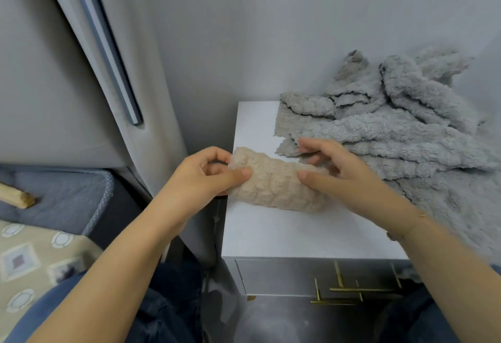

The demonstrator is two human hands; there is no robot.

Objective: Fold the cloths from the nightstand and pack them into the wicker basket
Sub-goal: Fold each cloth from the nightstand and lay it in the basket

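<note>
A small beige fleece cloth (273, 184), folded into a narrow strip, lies across the left part of the white nightstand (284, 231). My left hand (206, 177) pinches its left end between thumb and fingers, at the nightstand's left edge. My right hand (333, 171) holds the right end, thumb on top and fingers curled behind it. A heap of grey fleece cloths (406, 136) covers the back and right of the nightstand, against the wall. No wicker basket is in view.
A bed with a blue-grey mattress (62, 196) and patterned beige cover (32, 258) stands to the left, a padded headboard (54, 71) behind it. A wooden stick end (19, 199) lies on the mattress. The nightstand's drawer front has gold inlay lines (339, 285).
</note>
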